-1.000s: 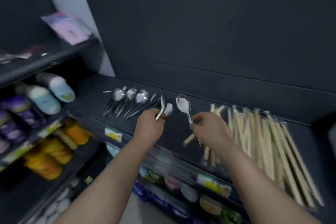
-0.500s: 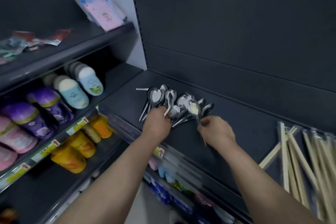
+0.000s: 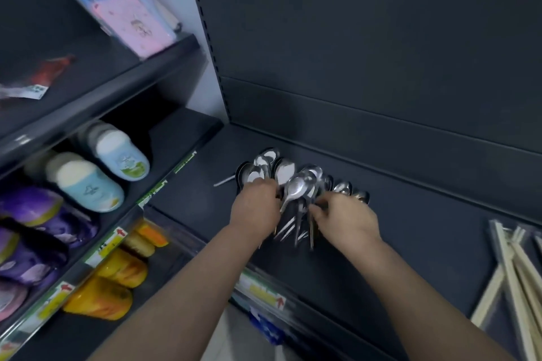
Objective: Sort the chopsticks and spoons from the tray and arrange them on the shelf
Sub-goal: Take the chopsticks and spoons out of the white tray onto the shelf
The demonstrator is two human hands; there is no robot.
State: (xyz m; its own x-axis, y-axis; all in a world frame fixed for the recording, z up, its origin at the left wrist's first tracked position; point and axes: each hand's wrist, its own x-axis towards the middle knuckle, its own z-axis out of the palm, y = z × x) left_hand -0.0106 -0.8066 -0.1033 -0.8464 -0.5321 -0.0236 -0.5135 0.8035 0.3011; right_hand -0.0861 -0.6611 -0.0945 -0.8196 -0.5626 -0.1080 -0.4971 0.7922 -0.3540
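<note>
Several shiny metal spoons (image 3: 286,173) lie bunched together on the dark shelf (image 3: 410,214), bowls toward the back wall. My left hand (image 3: 254,208) grips the handles on the left side of the bunch. My right hand (image 3: 346,218) pinches spoon handles on the right side, with one raised spoon (image 3: 296,189) between the two hands. A bundle of pale wooden chopsticks (image 3: 516,269) in clear wrapping lies on the same shelf at the far right. The tray is out of view.
To the left, another rack holds blue and white slippers (image 3: 117,155), purple slippers (image 3: 41,226) and orange ones (image 3: 117,275) behind price labels. A pink packet (image 3: 132,14) leans on the upper left shelf. Lower shelves with goods sit below the spoon shelf.
The view has swung left, so the chopsticks slid to the right edge. Both hands brought their spoons down to the row and now gather the spoons into one tight bunch.
</note>
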